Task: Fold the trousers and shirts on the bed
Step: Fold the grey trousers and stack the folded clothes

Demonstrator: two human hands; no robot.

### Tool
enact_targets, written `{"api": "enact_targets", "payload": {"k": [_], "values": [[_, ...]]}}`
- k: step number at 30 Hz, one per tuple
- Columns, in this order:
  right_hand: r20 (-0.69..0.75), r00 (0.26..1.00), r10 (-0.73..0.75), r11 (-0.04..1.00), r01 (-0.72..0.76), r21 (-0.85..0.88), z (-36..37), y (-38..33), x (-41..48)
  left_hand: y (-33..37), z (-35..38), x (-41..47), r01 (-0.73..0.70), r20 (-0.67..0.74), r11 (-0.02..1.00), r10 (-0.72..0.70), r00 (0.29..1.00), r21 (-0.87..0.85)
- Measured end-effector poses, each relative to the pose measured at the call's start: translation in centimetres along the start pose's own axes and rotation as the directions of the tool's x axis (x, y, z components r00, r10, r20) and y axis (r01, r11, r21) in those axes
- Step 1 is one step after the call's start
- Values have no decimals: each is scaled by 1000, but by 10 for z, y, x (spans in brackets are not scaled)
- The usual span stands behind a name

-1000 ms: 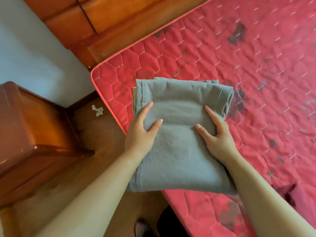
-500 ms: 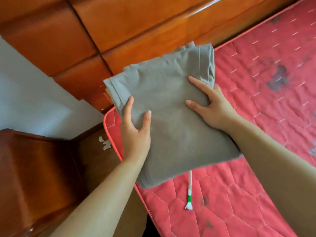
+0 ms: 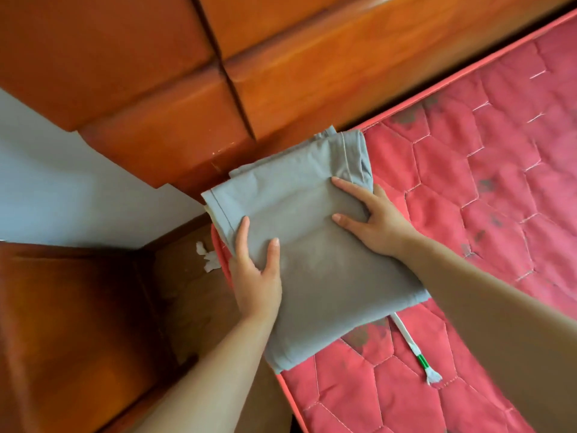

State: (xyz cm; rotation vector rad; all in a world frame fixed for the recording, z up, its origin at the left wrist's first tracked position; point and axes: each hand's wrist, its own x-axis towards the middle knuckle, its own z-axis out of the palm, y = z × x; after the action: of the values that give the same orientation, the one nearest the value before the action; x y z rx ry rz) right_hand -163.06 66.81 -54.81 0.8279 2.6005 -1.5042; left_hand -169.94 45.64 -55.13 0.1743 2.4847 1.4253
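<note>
The folded grey garment (image 3: 315,264) is held over the corner of the red quilted mattress (image 3: 474,189), beside the wooden headboard (image 3: 281,73). Its side edges are gripped by the left hand (image 3: 256,278) and right hand (image 3: 382,225), fingers clamped on the cloth. A white drawstring (image 3: 412,350) is seen trailing beneath.

Bed: red quilted mattress (image 3: 468,189), dark stains; wood headboard (image 3: 281,73) along top edge.
Garment (image 3: 312,260): grey, folded, over mattress corner nr headboard, overhangs side edge; can't tell if resting.
Cord (image 3: 409,342): white w/ green band, frayed tip, flat on mattress, runs out from under garment.
Floor (image 3: 187,292): wood; white paper scrap (image 3: 207,259) beside mattress.
</note>
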Motion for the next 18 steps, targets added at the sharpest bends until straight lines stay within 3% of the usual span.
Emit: {"api": "enact_targets", "payload": {"k": [6,8,12,15,18], "values": [[63,993,99,993,-94,-73,9,14,28,-12,18,16,-31,-92,957,60,994,289],[87,989,123,982,-108,-157,5,7,24,-7,15,14,39,-63,898,-12,998,438],[17,996,86,935,-74,-347,-11,-17,5,14,3,12,-164,107,719,124,986,676],[-106,994,-8,946,-27,-323,-25,-27,-28,33,-3,4,-313,278,622,156,948,718],[-183,982,39,952,-92,-291,-37,-22,-72,58,-1,-16,-452,445,563,160,881,692]]}}
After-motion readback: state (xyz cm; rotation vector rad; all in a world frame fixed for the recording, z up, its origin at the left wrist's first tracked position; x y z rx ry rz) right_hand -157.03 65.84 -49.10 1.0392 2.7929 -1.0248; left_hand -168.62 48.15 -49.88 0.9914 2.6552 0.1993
